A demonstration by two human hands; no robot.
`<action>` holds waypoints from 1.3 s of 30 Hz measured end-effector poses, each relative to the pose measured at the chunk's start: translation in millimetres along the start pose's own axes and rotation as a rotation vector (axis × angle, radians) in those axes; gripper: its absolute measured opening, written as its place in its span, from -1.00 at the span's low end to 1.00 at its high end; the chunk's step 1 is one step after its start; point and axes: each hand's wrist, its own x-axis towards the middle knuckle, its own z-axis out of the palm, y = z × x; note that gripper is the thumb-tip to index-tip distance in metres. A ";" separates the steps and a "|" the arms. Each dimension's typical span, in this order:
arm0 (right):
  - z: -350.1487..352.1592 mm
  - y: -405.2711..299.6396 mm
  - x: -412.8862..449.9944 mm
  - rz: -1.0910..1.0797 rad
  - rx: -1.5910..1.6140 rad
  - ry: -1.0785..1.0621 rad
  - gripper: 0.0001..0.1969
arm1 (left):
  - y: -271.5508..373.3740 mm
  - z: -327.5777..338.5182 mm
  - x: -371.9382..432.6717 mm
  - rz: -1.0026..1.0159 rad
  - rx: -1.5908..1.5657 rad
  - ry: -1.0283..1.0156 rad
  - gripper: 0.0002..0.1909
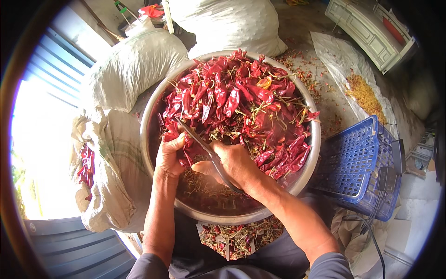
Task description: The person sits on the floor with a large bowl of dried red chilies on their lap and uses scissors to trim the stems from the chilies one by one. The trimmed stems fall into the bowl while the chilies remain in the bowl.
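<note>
A wide metal basin [315,150] stands before me, heaped with dried red chili peppers [223,94] that have thin stems. At the basin's left side, my left hand [170,153] pinches a few dried chili peppers [186,148] between thumb and fingers. Scissors [200,141] are in my right hand [231,162], near the middle of the basin, their blades pointing up and left past the peppers in my left hand. Parts of the handles are hidden by my right fingers. Loose stems and bits [200,185] lie in the lower part of the basin.
White woven sacks [226,24] stand behind the basin, and an open sack [122,153] with red peppers is at left. On the right are a blue plastic crate [348,164], a cable [378,244] and a sheet [334,52] with yellowish bits. Stem scraps [240,240] lie below the basin.
</note>
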 end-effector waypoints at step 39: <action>4.7 2.3 0.6 -0.262 -0.642 0.283 -0.43 | 5.9 44.0 -17.8 -0.067 -0.014 0.151 -0.60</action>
